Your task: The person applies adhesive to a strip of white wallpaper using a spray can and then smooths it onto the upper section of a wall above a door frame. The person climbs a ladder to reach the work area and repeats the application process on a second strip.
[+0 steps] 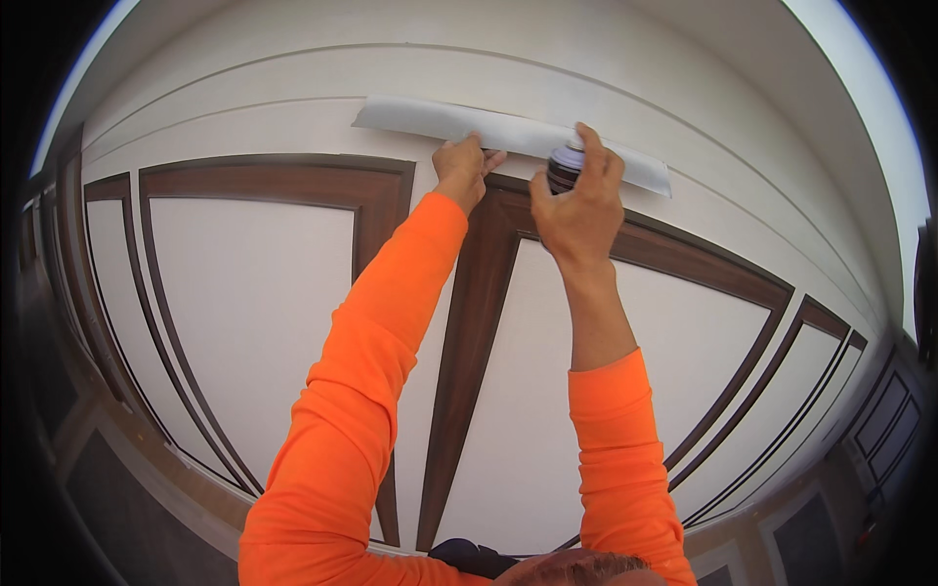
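Both arms, in orange sleeves, reach up to a white wall [430,293]. A long, pale grey strip [420,119], like paper or thin card, lies along the wall above the brown trim and slopes down to the right. Its lower edge is gripped by my left hand [464,171], the thumb and some fingers partly hidden. In my right hand [581,210] is a dark spray can with a light top [567,161], held upright before the strip. My index finger rests on its top; no spray shows.
Dark brown wooden trim [391,200] frames white panels on the wall, left and right of centre. Thin grooves [293,54] run above the strip. Dark sheets or panels [127,498] lie at the lower left. A framed door or window [887,420] stands at the far right.
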Motion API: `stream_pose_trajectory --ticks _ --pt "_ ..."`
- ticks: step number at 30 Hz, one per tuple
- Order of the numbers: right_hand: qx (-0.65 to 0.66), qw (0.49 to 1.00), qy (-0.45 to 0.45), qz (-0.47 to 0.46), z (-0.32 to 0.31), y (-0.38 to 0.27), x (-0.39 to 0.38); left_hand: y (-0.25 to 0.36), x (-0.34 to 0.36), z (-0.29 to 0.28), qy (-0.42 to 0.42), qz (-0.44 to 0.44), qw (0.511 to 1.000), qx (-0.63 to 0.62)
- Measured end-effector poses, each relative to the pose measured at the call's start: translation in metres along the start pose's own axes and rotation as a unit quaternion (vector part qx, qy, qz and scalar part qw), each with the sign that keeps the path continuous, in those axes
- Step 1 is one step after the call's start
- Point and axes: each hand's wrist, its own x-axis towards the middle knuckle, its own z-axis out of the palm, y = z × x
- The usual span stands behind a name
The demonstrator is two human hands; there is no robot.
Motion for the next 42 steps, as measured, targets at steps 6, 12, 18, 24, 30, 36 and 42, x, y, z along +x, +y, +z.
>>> stream_pose_trajectory --ticks 6,12,18,24,30,36,42 --pt "0.01 1.0 -0.007 0.017 0.011 -0.011 0.01 0.003 -0.007 0.006 0.004 -0.005 1.0 -0.003" --pt "-0.061 0.994 0.046 0.082 -0.006 0.014 0.019 0.006 -0.009 0.007 -0.001 -0.015 1.0 -0.003" --pt "-0.054 0.997 0.032 0.039 0.002 0.004 0.029 0.006 -0.006 0.003 -0.004 -0.025 1.0 -0.004" --pt "-0.078 0.996 -0.039 -0.007 0.031 -0.013 0.048 0.006 -0.011 0.009 -0.006 -0.02 1.0 0.002" --pt "-0.12 0.991 -0.027 0.047 0.012 0.006 0.054 0.005 -0.007 0.005 -0.01 -0.01 1.0 -0.014" --pt "-0.172 0.976 0.059 0.117 -0.035 0.046 0.05 0.005 -0.01 0.005 -0.001 -0.017 1.0 -0.021" --pt "-0.104 0.994 0.036 0.0 -0.011 0.024 0.061 0.008 -0.005 0.002 -0.001 -0.023 1.0 -0.008"
